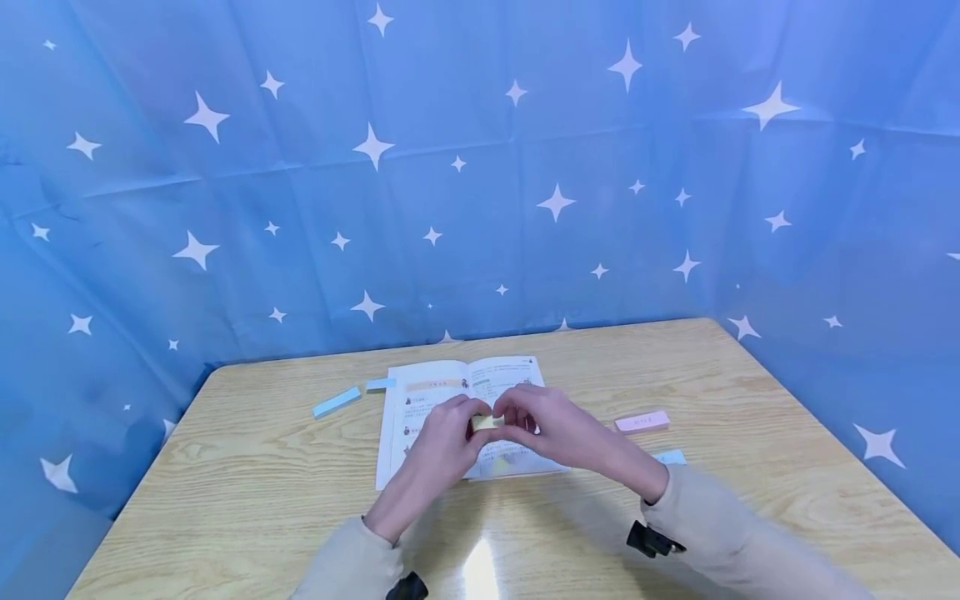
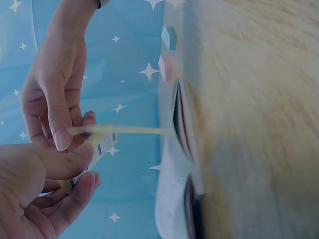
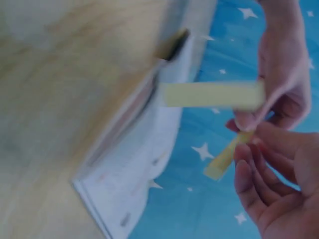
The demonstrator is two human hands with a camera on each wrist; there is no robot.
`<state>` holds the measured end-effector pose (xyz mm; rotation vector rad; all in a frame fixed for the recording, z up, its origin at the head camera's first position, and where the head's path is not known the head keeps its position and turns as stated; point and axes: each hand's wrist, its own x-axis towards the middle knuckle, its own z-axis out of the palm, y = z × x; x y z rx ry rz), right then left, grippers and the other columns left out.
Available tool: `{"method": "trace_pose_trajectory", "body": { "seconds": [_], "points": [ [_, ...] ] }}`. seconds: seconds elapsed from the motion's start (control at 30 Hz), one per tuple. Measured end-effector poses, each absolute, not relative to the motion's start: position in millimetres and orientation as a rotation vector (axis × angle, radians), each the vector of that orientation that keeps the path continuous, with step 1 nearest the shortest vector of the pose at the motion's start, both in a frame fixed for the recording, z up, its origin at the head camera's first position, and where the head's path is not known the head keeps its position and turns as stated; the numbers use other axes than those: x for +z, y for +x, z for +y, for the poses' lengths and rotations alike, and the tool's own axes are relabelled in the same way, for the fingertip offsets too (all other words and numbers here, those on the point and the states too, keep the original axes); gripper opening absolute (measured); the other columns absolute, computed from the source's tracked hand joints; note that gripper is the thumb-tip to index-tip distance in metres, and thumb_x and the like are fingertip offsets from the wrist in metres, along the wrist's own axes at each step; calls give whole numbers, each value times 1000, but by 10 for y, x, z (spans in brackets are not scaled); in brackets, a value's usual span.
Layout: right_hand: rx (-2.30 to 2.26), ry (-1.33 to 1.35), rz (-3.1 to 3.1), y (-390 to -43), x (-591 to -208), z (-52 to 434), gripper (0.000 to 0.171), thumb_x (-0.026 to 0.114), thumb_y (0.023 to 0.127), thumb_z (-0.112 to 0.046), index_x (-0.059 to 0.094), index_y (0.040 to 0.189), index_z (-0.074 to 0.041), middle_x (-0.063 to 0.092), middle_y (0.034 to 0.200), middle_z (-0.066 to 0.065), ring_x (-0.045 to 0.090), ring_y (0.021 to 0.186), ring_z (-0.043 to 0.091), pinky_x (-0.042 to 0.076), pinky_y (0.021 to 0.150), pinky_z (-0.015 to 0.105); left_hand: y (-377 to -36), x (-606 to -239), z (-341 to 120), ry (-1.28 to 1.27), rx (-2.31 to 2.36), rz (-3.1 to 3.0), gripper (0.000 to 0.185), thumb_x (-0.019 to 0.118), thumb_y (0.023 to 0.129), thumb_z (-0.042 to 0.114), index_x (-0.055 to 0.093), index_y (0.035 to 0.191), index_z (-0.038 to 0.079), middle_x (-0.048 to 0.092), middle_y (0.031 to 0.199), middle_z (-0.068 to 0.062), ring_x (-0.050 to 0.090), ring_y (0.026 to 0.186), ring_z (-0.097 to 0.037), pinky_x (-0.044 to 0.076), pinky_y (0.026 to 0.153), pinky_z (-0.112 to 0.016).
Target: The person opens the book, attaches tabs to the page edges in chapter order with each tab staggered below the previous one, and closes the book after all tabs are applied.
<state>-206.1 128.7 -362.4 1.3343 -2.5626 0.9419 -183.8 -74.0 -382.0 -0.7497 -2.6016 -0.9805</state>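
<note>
Over an open book (image 1: 427, 417), both hands meet on a narrow yellow sticky-note pad (image 1: 486, 422). My left hand (image 1: 444, 437) grips it between thumb and fingers; printed marks show on its pale side (image 2: 103, 144) in the left wrist view. The thumb and curled fingers of my right hand (image 1: 551, 425) pinch the pad's other end. A blurred yellow paper strip (image 3: 212, 94) stretches from beside the hands down toward the book; in the left wrist view its upper end overlaps the right thumb. The fingers partly hide the pad.
Two blue strip-shaped pads (image 1: 337, 402) (image 1: 381, 384) lie left of the book on the wooden table (image 1: 247, 467). To the right are a pink pad (image 1: 642, 421) and another light-blue piece (image 1: 671, 457), partly behind the right forearm. A blue star-patterned curtain (image 1: 450, 208) hangs behind.
</note>
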Motion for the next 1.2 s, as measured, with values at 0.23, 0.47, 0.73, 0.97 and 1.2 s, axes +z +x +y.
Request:
{"method": "trace_pose_trajectory", "body": {
  "seconds": [0.23,0.47,0.73,0.97,1.2],
  "points": [
    [820,1547,-2595,-2067,-3818,1253,16,74,94,-17,65,103,-8,60,93,-3,54,77,2,51,68,18,-1930,-3927,-818,-676,-961,-2623,14,80,86,6,72,95,-1,63,81,-6,49,63,-8,45,55,-20],
    [553,1753,-2704,-1992,-3994,1147,20,76,90,-25,70,104,-12,58,96,-4,50,74,-2,44,68,12,-1975,-3925,-870,-617,-954,-2641,14,80,88,9,72,96,1,61,80,-3,48,61,-8,42,52,-19],
    [614,1624,-2865,-1936,-4032,1057,19,79,87,-21,61,83,-19,52,80,-16,48,70,-4,44,64,14,-1975,-3962,-896,-594,-967,-2670,13,79,88,9,71,95,2,57,78,-1,45,60,-8,40,51,-20],
    [968,1606,-2770,-2120,-3870,1236,6,70,96,-13,66,92,-15,59,82,-13,53,72,0,50,66,20,-1980,-3990,-954,-552,-940,-2657,13,79,88,10,70,94,3,62,84,-3,47,63,-10,43,56,-23],
    [1302,1124,-2817,-2518,-3672,1563,7,61,101,-10,65,103,-4,69,85,7,67,75,30,57,65,40,-2020,-4037,-983,-567,-918,-2711,16,79,89,10,71,101,5,69,96,-6,58,70,-12,48,61,-25]
  ]
}}
